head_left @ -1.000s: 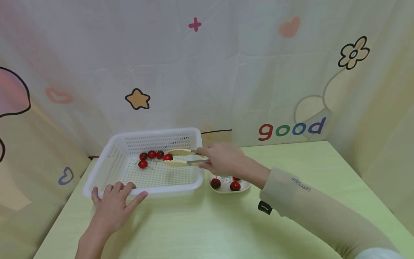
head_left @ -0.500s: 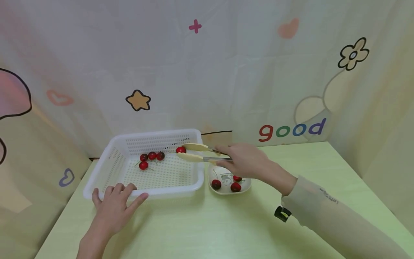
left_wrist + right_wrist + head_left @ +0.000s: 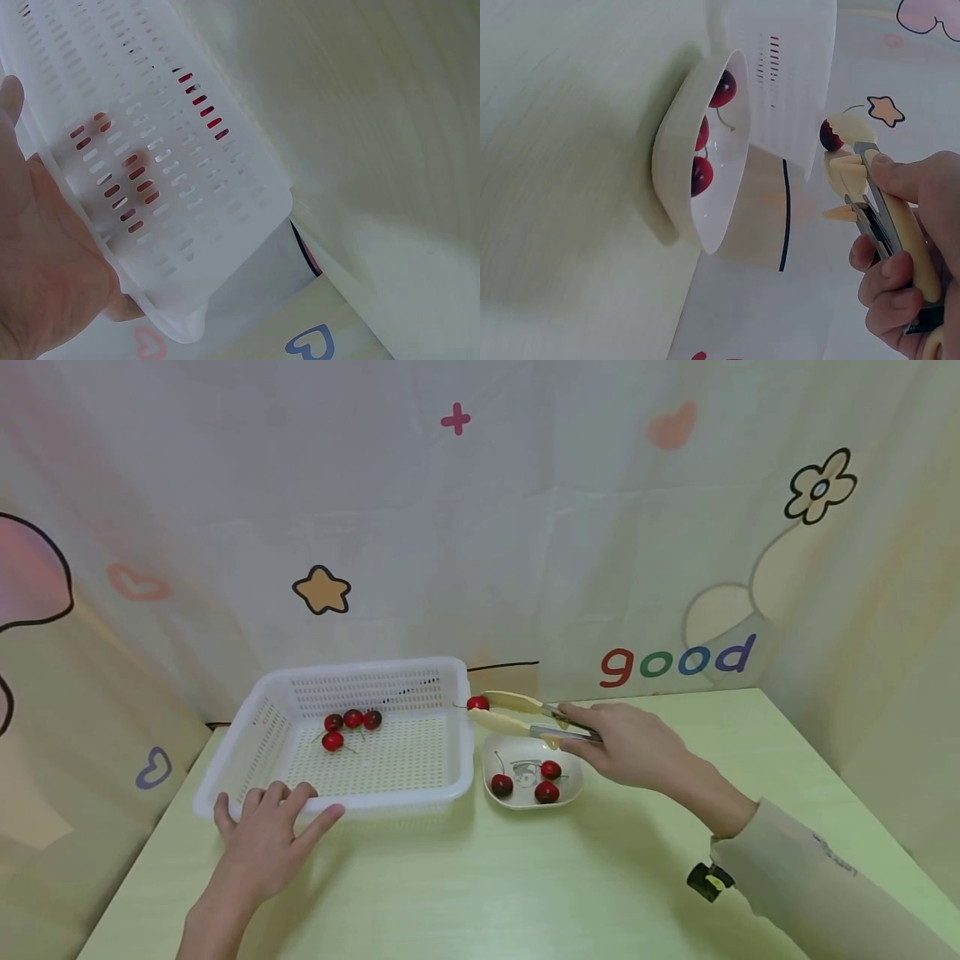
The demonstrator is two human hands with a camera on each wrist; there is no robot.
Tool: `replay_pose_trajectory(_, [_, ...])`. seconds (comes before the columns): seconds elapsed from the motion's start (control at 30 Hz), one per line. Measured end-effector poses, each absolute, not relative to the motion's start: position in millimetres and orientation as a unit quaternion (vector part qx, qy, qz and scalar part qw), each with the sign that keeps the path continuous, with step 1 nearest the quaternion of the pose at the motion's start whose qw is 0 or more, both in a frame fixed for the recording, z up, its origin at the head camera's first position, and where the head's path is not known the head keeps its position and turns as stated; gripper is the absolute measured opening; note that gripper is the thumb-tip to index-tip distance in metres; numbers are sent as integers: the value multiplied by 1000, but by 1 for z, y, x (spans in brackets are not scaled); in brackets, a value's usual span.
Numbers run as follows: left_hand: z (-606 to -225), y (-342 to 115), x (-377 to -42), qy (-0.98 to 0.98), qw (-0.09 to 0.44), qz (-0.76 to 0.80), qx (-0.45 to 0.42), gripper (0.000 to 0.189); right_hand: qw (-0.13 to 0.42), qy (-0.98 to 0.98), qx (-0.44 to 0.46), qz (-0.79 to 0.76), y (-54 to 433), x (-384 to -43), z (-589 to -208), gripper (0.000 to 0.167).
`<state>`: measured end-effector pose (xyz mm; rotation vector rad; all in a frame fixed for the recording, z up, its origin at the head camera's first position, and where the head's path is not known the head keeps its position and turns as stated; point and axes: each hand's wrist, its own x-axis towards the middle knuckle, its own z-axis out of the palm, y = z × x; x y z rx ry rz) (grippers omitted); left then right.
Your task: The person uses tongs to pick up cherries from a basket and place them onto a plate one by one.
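Left hand (image 3: 45, 262): cut off by the left wrist view's edge, fingertips behind the basket (image 3: 232, 232) wall | held cherry (image 3: 476, 703): partly covered by the tongs (image 3: 501, 722) | sleeve (image 3: 802, 889): lettering (image 3: 834, 856) too small to read | dish (image 3: 521, 805): drawing (image 3: 525, 773) unclear

Table (image 3: 450, 893): basket (image 3: 390, 797) on left, dish (image 3: 522, 797) on right. In basket: 4 cherries (image 3: 353, 718). In dish: 3. Between tips of tongs (image 3: 502, 722): 1, higher than dish. Curtain (image 3: 480, 527) behind.

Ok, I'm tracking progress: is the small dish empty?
No: the dish holds three cherries, visible in both head and right wrist views.
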<state>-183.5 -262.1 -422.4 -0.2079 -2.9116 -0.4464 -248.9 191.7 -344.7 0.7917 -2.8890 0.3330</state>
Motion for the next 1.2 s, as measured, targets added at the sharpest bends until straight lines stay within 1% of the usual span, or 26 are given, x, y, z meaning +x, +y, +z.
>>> replay_pose_trajectory(0.27, [-422,-262,-183,-982,94,-151,-69,62,67,-957,256,121,210,-242,-348,51])
replay_pose_trajectory(0.63, [-423,-263,-185,-983,89,-146,-67,63,56,-961,240,124,220,-236,-354,52])
replay_pose_trajectory(0.97, [-422,-262,-184,-983,86,-147,-68,63,55,-963,235,119,233,-233,-363,49])
replay_pose_trajectory(1.2, [-422,-263,-184,-983,88,-147,-66,63,40,-966,230,109,242,-233,-370,49])
